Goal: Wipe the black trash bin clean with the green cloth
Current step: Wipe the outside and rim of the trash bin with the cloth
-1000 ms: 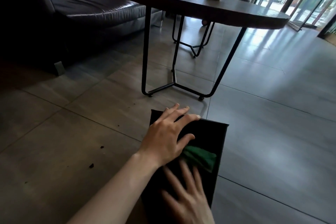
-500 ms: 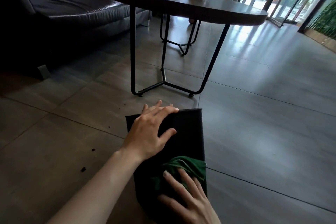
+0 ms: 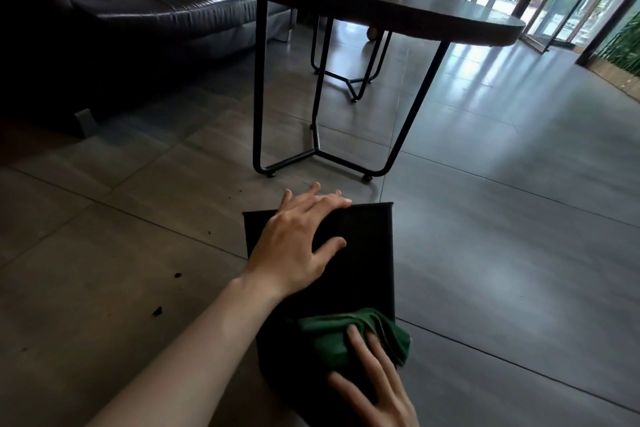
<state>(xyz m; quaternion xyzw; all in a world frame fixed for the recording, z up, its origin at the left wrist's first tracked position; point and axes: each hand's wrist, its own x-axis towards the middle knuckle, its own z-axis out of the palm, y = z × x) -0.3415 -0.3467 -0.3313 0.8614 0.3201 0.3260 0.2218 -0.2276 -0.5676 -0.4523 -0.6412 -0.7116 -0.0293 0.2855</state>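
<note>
1. We see the black trash bin [image 3: 360,253] lying on its side on the tiled floor [image 3: 502,253], just in front of the round table [image 3: 346,0], with one broad side turned up toward us.
2. Our left hand [image 3: 298,239] lies flat and open on that upper side, fingers spread and reaching to the far edge; it grips nothing and, as we judge it, only steadies the bin.
3. Our right hand [image 3: 375,388] is also open, fingers stretched out, pressing the bunched green cloth [image 3: 353,336] against the near part of the upper side, close to its right edge; the cloth is pinned under the fingers, not closed in a fist.
4. The wiping is under way, we judge, and this face is the one being worked.
5. We cannot tell how clean the surface is: it is dark and shows no marks either way.
6. The other sides, the inside and the face on the floor are hidden, so we take them as likely still to do.
</note>
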